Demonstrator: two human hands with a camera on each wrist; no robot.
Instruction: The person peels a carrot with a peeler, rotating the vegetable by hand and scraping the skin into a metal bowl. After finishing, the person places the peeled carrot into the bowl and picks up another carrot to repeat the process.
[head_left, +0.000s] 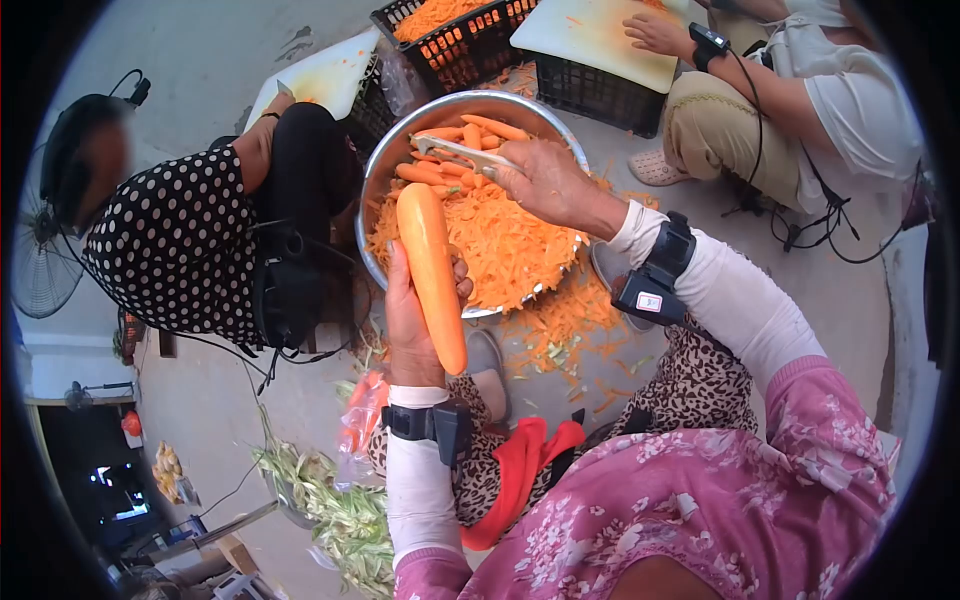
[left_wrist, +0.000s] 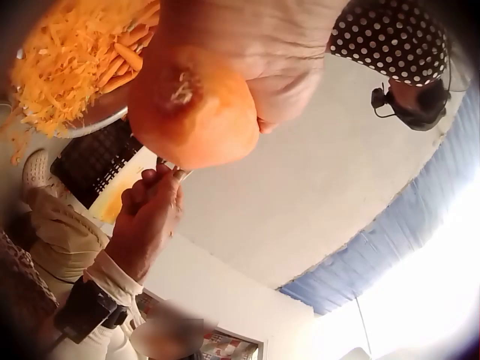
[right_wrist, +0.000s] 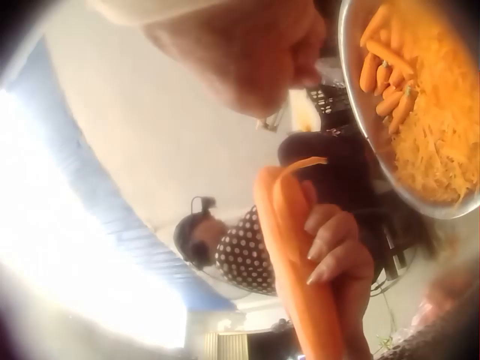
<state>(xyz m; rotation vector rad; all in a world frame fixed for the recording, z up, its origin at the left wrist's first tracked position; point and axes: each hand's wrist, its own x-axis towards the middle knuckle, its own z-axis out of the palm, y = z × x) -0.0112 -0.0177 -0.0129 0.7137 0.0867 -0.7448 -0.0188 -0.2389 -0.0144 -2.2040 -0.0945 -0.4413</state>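
A large peeled carrot [head_left: 430, 275] stands tilted in the left hand [head_left: 415, 315], whose fingers curl round it, in the head view. The right hand [head_left: 560, 185] grips a light-handled peeler [head_left: 465, 152] above the metal bowl, apart from the carrot. In the right wrist view a strip of peel [right_wrist: 289, 202] lies along the upper part of the carrot [right_wrist: 311, 307]. The left wrist view shows the carrot's blunt end [left_wrist: 195, 112] close up, with the right hand [left_wrist: 150, 221] beyond it.
A metal bowl [head_left: 367, 215] holds peelings and several carrots. Two people sit close by with cutting boards [head_left: 590, 40] on black crates [head_left: 600, 95]. Peelings [head_left: 560, 325] litter the floor; pale husks [head_left: 340, 510] lie at lower left.
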